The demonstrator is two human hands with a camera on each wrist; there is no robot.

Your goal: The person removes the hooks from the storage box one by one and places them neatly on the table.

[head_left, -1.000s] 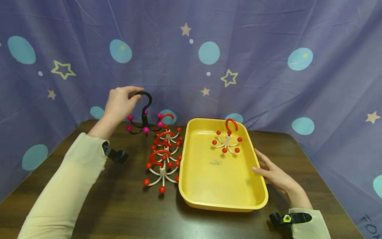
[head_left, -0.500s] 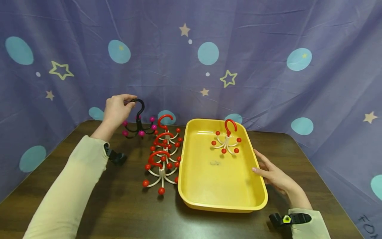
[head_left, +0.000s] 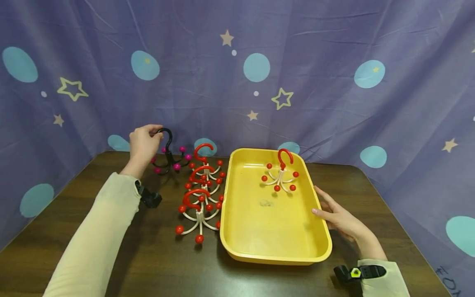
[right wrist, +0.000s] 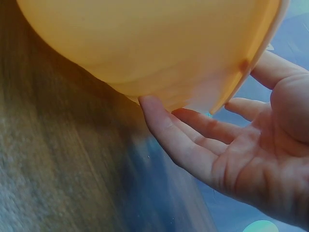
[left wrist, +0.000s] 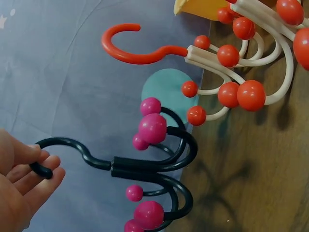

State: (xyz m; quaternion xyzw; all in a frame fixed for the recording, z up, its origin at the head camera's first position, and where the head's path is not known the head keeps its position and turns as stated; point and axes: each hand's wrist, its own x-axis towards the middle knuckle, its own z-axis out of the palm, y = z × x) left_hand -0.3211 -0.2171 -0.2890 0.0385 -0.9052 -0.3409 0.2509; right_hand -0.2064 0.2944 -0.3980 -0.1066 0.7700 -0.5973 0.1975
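Note:
A black claw-shaped hook hanger (head_left: 169,157) with pink balls on its arm tips hangs upright from my left hand (head_left: 142,144). Thumb and fingers pinch the end of its curved hook, as the left wrist view shows on the hanger (left wrist: 137,165). Its shadow falls on the table apart from it. At the right, my right hand (head_left: 343,218) grips the long side of a yellow tray (head_left: 274,260), thumb on the rim and fingers against the outer wall (right wrist: 145,63). Inside the tray's far part stands one white claw hanger (head_left: 281,176) with a red hook and red balls.
Three more red-and-white claw hangers, the nearest (head_left: 200,214) in front, stand in a close row between the black hanger and the tray's left side. All stand on a dark wooden table (head_left: 159,255). A purple patterned curtain (head_left: 208,95) rises behind the table.
My left hand has lowered the black hanger and moved it left, away from the row of red-and-white hangers. The right hand keeps its grip on the tray.

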